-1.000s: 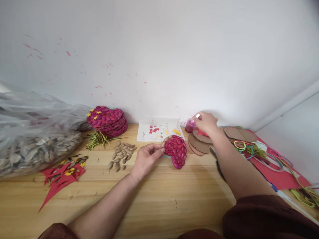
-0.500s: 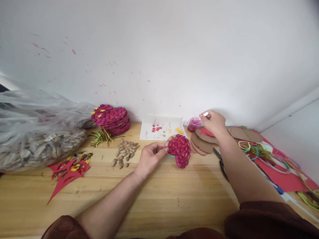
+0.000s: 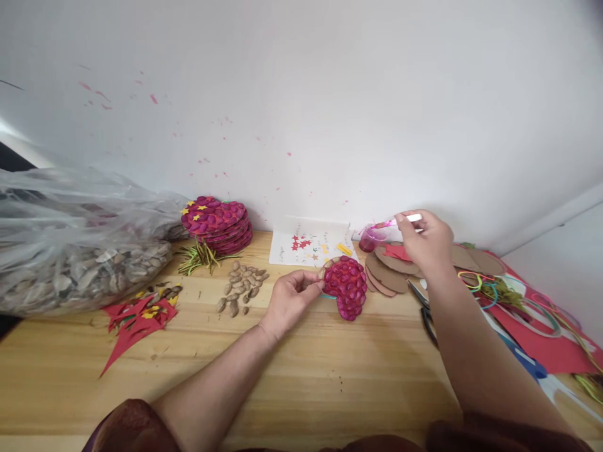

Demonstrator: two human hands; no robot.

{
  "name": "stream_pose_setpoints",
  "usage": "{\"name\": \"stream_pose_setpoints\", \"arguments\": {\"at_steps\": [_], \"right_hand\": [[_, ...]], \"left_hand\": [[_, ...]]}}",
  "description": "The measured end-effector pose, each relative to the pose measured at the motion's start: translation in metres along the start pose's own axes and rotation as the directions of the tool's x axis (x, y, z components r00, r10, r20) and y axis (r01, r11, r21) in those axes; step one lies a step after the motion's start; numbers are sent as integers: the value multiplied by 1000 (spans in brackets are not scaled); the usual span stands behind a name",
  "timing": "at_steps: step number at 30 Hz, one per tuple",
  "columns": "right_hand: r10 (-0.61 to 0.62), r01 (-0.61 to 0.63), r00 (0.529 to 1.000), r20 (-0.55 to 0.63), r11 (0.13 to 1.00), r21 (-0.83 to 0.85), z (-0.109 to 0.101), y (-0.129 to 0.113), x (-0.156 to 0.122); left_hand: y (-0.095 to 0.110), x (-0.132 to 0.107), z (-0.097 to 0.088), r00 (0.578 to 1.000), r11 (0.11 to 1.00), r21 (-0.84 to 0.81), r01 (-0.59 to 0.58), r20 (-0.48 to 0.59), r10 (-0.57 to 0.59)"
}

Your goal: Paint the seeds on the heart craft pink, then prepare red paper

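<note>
Two bare hands work over a wooden table [image 3: 306, 376] set against a white wall [image 3: 330, 94]. The left hand [image 3: 289, 300] lies low on the tabletop, with thumb and forefinger pressed together on the left rim of a red shell-covered disc [image 3: 347, 287]. The disc lies flat on the wood near the middle of the table, just in front of a white paper sheet [image 3: 306, 246] dotted with small stars. The right hand [image 3: 426, 243] is raised a little behind and to the right of the disc. Its fingertips pinch a thin stick [image 3: 400, 221] held nearly level, the pink end pointing left over a small cup [image 3: 372, 239] of pink liquid by the wall; whether the tip touches the cup cannot be told. Under that hand lies a pile of brown cardboard shapes [image 3: 384, 276] with a red scrap on top. Left of the disc sits a small heap of loose pale shells [image 3: 242, 290]. Behind it a stack of red discs [image 3: 217, 223] with yellow stars stands by the wall, a bundle of green stalks [image 3: 201, 257] at its foot. At the far left a clear plastic bag [image 3: 70, 251] full of shells slumps on the table, with red paper scraps [image 3: 136, 317] just in front. On the right, scissors [image 3: 426, 311] lie beside the right forearm, near coloured rings [image 3: 475, 279] and a red sheet [image 3: 541, 339].
</note>
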State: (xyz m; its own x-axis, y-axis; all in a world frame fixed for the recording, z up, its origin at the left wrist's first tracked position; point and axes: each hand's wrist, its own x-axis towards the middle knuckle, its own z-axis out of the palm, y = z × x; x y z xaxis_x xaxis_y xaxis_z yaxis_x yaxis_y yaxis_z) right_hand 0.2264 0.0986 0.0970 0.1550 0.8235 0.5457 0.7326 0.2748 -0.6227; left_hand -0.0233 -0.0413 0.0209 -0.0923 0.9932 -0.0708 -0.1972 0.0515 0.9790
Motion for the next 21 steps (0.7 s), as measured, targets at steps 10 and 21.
{"name": "stream_pose_setpoints", "arguments": {"at_steps": [10,21], "right_hand": [[-242,237,970,-29,912,334,-29,-67,-110],[-421,416,906,-47,864,284,-19,-53,-123]], "left_hand": [[-2,-5,5,998,999,7,-40,-47,40],[0,-9,8,996,997,24,-76,-48,78]]}}
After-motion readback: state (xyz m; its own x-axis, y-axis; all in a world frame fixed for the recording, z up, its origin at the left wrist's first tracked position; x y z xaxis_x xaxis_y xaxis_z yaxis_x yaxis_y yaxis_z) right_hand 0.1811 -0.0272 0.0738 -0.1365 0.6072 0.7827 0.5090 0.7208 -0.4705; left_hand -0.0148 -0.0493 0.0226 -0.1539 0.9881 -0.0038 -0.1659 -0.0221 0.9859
